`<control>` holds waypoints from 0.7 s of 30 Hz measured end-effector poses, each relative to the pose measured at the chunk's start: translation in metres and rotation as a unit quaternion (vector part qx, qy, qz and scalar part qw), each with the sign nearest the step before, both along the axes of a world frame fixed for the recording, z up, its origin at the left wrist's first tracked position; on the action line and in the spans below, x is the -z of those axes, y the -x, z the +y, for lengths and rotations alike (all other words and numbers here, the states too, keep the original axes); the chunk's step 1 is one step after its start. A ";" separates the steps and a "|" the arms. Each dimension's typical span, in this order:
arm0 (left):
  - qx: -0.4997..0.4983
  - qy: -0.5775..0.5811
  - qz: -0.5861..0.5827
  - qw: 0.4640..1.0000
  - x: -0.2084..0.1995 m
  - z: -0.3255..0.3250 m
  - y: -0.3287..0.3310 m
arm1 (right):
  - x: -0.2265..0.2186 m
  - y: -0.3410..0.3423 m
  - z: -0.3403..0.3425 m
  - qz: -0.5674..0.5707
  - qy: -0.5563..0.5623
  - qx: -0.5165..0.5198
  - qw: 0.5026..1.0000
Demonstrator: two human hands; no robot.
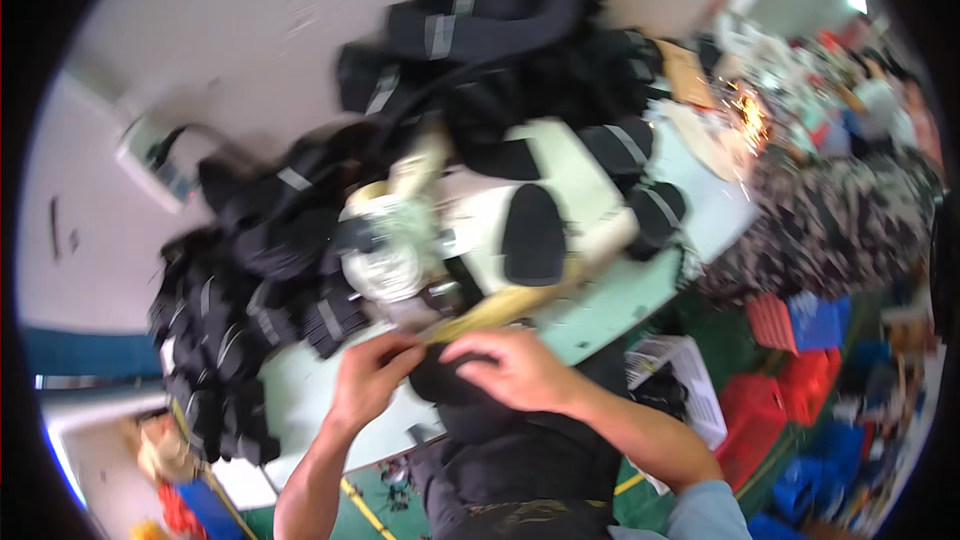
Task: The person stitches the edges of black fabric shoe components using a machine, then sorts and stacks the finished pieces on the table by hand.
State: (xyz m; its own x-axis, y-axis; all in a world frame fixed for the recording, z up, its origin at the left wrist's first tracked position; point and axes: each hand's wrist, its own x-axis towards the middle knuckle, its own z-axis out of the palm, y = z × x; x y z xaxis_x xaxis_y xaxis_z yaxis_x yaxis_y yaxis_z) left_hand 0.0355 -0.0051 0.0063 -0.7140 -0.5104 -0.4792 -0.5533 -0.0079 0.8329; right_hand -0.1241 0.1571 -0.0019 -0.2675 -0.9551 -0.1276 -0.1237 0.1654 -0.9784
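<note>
Two hands hold a black piece (437, 386) by the near edge of the table (625, 302).
In the head view, the left hand (372, 380) pinches the piece's left side with thumb and fingers, and the right hand (520, 368) grips its upper right side. It may be cloth, but blur makes that hard to tell. It could slip or fold if the left pinch is too light. Its bottom gets lost against the dark clothes (530, 455). The big black pile (490, 30) is cut off at the top.
</note>
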 end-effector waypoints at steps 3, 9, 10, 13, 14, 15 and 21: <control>-0.030 0.051 0.006 0.998 0.005 -0.009 0.003 | 0.000 0.003 -0.011 0.006 -0.056 0.036 0.998; -0.034 0.157 -0.037 0.986 0.010 -0.007 0.018 | 0.007 0.004 -0.020 0.108 -0.069 0.032 0.991; -0.029 0.177 -0.046 0.983 0.006 -0.007 0.021 | 0.004 0.004 -0.022 0.112 -0.091 0.032 0.989; -0.019 0.200 -0.055 0.978 0.003 -0.016 0.027 | 0.005 0.001 -0.031 0.142 -0.090 0.036 0.985; -0.016 0.204 -0.057 0.977 0.003 -0.018 0.028 | 0.006 0.000 -0.033 0.168 -0.066 0.037 0.983; -0.017 0.204 -0.059 0.977 0.005 -0.016 0.029 | 0.005 0.002 -0.033 0.166 -0.065 0.036 0.983; -0.079 0.124 -0.009 0.989 0.012 0.008 0.021 | -0.035 0.025 -0.019 0.273 -0.062 0.057 0.958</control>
State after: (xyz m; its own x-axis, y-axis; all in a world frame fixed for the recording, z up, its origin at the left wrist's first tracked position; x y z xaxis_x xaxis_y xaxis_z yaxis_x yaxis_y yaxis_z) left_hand 0.0145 0.0033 -0.0061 -0.6082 -0.7191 -0.3362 -0.5759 0.1082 0.8103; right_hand -0.1489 0.1383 0.0332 -0.4283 -0.9023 -0.0501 -0.5859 0.3194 -0.7447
